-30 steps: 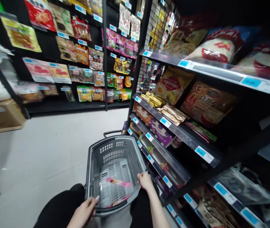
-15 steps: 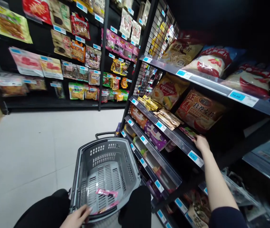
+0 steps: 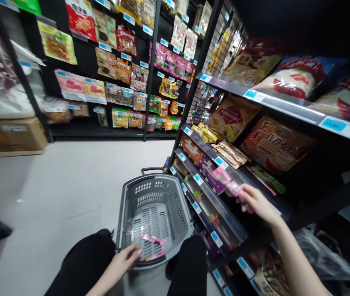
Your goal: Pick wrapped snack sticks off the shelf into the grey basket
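R hand (image 3: 250,200) grips a pink stick pkt (image 3: 233,188) tight & L hand (image 3: 128,257) touches grey shopping basket (image 3: 165,201), can't tell if gripping.

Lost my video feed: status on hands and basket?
Right hand gripping pink packet. Left hand at near edge of basket. More packets inside. No obstruction apparent.

One left hand (image 3: 124,258) and one right hand (image 3: 255,203) make two in play, alongside two legs (image 3: 190,263) and one basket (image 3: 153,216). Inside it, two pink sachets (image 3: 153,239)! The right hand has at least one pink packet (image 3: 224,176), though blur makes that tally hard to call. Over on the upper shelf (image 3: 292,108), three bulging bags (image 3: 298,80) up front; just below, two upright bags (image 3: 276,142); far left, one cardboard box (image 3: 8,137).
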`<control>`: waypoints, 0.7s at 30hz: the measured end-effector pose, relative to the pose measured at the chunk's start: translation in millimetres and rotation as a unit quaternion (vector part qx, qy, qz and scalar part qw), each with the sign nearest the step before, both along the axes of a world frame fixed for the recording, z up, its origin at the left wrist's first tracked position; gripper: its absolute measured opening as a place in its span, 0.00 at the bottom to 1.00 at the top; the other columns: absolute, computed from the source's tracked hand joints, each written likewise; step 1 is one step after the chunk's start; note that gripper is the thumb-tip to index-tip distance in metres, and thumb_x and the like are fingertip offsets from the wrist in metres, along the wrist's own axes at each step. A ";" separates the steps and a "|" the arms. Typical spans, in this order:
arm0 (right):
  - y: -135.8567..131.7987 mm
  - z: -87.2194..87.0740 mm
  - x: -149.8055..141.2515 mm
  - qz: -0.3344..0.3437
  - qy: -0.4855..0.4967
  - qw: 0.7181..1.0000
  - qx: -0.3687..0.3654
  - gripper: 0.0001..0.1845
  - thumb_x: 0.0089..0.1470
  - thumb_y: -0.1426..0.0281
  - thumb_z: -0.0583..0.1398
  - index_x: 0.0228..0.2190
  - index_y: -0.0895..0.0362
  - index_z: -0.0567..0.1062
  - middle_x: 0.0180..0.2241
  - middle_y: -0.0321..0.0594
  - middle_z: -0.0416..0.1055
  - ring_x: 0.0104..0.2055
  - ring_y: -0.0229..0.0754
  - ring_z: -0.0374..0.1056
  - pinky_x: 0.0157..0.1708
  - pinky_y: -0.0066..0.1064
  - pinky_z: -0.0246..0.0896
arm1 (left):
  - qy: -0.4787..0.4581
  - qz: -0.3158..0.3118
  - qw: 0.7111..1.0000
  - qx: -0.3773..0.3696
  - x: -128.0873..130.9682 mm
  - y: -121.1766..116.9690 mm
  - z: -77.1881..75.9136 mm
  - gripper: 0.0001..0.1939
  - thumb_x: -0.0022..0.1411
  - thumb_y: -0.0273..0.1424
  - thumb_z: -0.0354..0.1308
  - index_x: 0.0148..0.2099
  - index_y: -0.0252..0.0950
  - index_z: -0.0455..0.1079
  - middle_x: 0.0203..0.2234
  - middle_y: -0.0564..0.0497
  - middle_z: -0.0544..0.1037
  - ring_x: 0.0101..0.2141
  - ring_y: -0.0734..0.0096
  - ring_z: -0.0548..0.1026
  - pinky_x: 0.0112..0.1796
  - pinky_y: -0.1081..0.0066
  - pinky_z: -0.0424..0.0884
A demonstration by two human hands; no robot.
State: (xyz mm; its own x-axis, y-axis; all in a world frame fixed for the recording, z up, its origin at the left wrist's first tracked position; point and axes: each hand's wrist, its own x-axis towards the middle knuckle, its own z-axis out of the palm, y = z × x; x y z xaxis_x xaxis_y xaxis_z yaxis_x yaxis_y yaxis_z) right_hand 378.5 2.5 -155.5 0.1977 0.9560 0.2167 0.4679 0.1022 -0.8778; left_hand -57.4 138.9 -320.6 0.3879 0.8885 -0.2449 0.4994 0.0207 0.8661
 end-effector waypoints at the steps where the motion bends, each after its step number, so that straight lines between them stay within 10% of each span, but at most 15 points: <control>1: 1.6 -11.8 -30.0 0.073 0.048 0.996 -0.033 0.19 0.53 0.54 0.53 0.35 0.58 0.67 0.26 0.36 0.66 0.17 0.33 0.62 0.12 0.22 0.47 | -0.054 0.001 0.997 -0.049 1.7 -6.3 7.7 0.32 0.40 0.57 0.56 0.36 0.33 0.66 0.22 0.51 0.70 0.21 0.71 0.68 0.26 0.72 0.64; 5: 13.8 -79.6 -132.4 0.261 0.159 0.941 -0.148 0.18 0.52 0.56 0.55 0.33 0.59 0.69 0.23 0.35 0.67 0.15 0.31 0.59 0.11 0.20 0.48 | -0.334 -0.052 0.926 -0.171 9.5 -38.2 43.0 0.37 0.45 0.48 0.62 0.54 0.36 0.60 0.45 0.40 0.70 0.42 0.57 0.72 0.41 0.58 0.69; 11: 28.7 -161.6 -195.1 0.372 0.248 0.878 -0.170 0.22 0.45 0.63 0.62 0.43 0.58 0.71 0.31 0.37 0.68 0.20 0.30 0.62 0.18 0.21 0.57 | -0.235 -0.039 0.966 -0.101 13.8 -56.4 48.9 0.24 0.39 0.33 0.69 0.40 0.30 0.68 0.38 0.41 0.75 0.34 0.60 0.75 0.30 0.62 0.74; 21: 30.5 -228.6 -209.5 0.099 0.424 0.900 -0.038 0.20 0.39 0.61 0.66 0.33 0.61 0.74 0.24 0.39 0.69 0.20 0.35 0.62 0.21 0.27 0.58 | -0.120 0.034 0.992 0.028 11.1 -41.2 29.2 0.16 0.42 0.35 0.65 0.30 0.31 0.66 0.25 0.51 0.73 0.27 0.69 0.73 0.28 0.72 0.70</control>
State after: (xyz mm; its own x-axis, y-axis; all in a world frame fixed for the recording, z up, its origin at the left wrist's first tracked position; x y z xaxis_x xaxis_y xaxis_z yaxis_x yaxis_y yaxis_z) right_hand 168.9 33.0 -384.1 0.0862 0.9963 0.0010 -0.3934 0.0349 -0.9187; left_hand -46.3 97.7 -291.3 0.3685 0.9240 -0.1023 0.2784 -0.0047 0.9604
